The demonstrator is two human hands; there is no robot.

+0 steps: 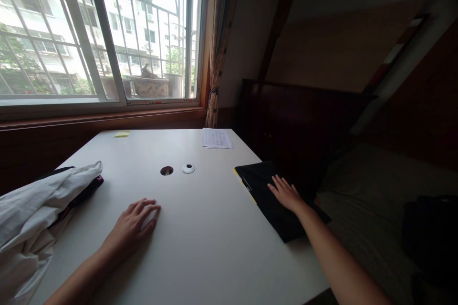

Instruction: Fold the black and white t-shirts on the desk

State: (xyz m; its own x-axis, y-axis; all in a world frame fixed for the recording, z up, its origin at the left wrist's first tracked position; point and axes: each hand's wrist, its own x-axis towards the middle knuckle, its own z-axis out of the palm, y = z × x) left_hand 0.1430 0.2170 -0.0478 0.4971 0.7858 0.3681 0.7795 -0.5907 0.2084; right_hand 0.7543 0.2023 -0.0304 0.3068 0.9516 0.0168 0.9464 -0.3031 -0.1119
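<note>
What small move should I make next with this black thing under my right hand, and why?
I'd probably slide the black folded item slightly left with your right hand: it seems to reach past the right edge of the white table, and that hand already lies on it.

Nothing can be read; the marks on the paper sheets (217,138) are too small.
</note>
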